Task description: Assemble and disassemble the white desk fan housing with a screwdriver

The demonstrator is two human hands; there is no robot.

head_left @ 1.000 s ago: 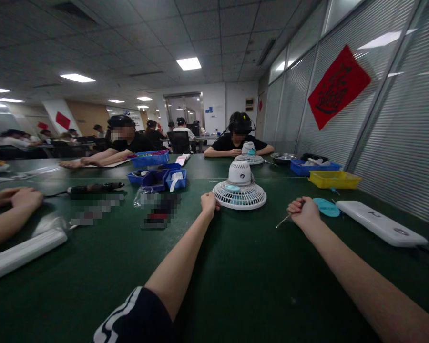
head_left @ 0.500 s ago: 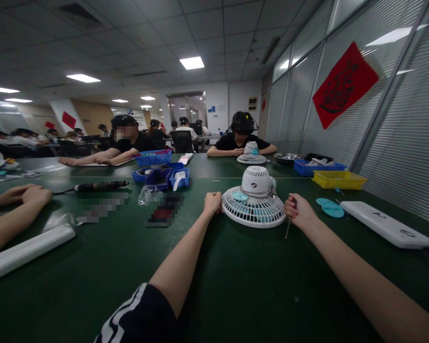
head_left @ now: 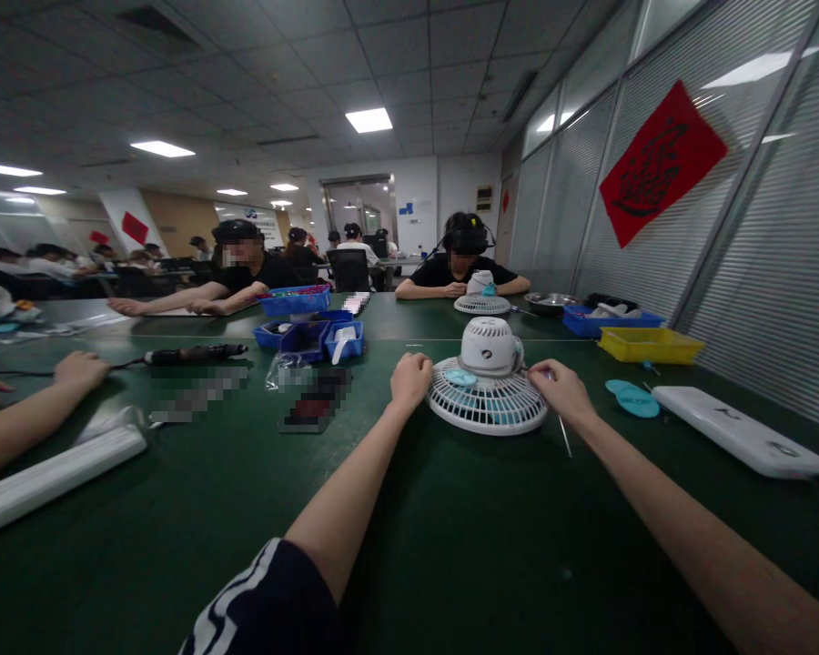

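White plastic fan head with slatted round grille (head_left: 488, 377) stands between left hand (head_left: 411, 378), curled beside it, grip not determinable, and right hand (head_left: 561, 391), holding a slim metal-shafted tool (head_left: 564, 436).

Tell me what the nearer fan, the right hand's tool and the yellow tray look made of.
Nearer fan: probably hard plastic, smooth white, from its moulded-looking slots.
Tool in the right hand: shaft likely metal, thin with a pale sheen; handle unclear.
Yellow tray: likely plastic, fairly smooth, from its even colour.
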